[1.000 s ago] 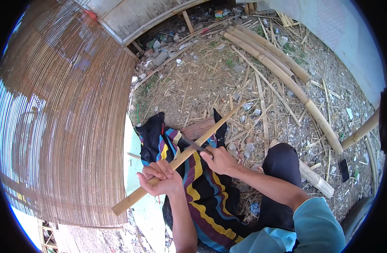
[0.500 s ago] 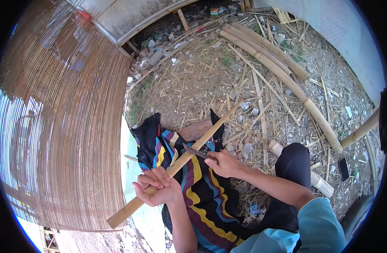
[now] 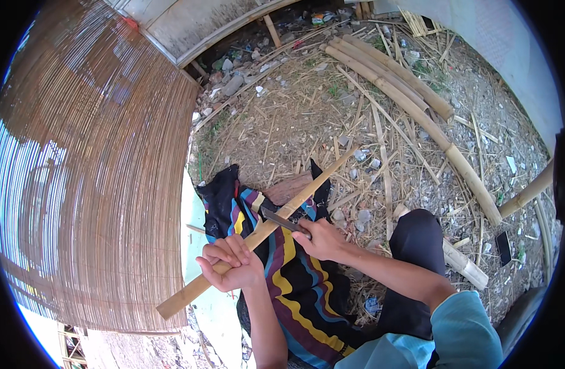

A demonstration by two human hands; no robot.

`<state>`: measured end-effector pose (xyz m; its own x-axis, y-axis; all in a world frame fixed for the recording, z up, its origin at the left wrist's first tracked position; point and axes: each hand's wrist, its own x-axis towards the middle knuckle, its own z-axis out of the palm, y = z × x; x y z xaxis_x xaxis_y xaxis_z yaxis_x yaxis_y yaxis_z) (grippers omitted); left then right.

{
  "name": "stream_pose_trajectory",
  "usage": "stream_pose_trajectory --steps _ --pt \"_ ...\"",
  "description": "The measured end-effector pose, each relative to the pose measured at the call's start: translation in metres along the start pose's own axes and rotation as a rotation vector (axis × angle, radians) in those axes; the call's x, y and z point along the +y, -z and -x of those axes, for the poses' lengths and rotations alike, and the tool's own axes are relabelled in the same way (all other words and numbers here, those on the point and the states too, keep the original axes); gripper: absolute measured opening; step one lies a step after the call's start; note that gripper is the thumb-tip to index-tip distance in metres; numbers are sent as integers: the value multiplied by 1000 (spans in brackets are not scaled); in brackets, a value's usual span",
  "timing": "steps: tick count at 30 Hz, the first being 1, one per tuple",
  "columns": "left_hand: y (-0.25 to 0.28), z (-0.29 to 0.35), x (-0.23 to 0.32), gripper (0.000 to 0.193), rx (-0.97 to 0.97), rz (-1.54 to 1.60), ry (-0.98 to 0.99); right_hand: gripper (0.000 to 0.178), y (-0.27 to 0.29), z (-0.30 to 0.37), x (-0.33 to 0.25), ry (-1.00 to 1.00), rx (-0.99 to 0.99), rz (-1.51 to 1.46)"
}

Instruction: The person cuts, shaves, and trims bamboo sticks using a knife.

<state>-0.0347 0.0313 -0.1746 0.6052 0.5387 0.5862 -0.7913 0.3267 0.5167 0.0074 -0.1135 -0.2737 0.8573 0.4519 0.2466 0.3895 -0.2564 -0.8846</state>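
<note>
Since half a second before, the right hand [image 3: 322,238] had drawn the knife [image 3: 284,221] toward seven o'clock along the bamboo strip [image 3: 264,229]; the left hand [image 3: 232,265] clasped it over the striped cloth [image 3: 298,283]. Shallow, steady strokes away from the fingers seemed wisest.

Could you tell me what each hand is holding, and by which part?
Left hand grips the bamboo strip near its lower end; right hand holds the knife by its handle.

Your left hand [image 3: 230,267] covers the stretch of the bamboo slat [image 3: 258,234] inside its grip; your right hand [image 3: 322,238] hides the knife [image 3: 281,220] handle. The striped cloth [image 3: 288,270] conceals your lap. Debris by the far wall [image 3: 190,24] is too small to identify.
</note>
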Motion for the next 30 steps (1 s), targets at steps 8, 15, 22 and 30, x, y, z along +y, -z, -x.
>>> stream_pose_trajectory --steps 8,15,22,30 --pt "4 -2 -2 49 -32 36 25 63 10 -32 76 -547 184 124" --pt "-10 -1 0 45 -174 -42 14 45 11 -9 23 -51 -1 -58" --pt "3 -15 -5 43 -151 24 33 71 17 -37 99 -765 164 -241" --pt "-7 -28 7 53 127 -322 118 64 21 -21 54 -501 18 -225"
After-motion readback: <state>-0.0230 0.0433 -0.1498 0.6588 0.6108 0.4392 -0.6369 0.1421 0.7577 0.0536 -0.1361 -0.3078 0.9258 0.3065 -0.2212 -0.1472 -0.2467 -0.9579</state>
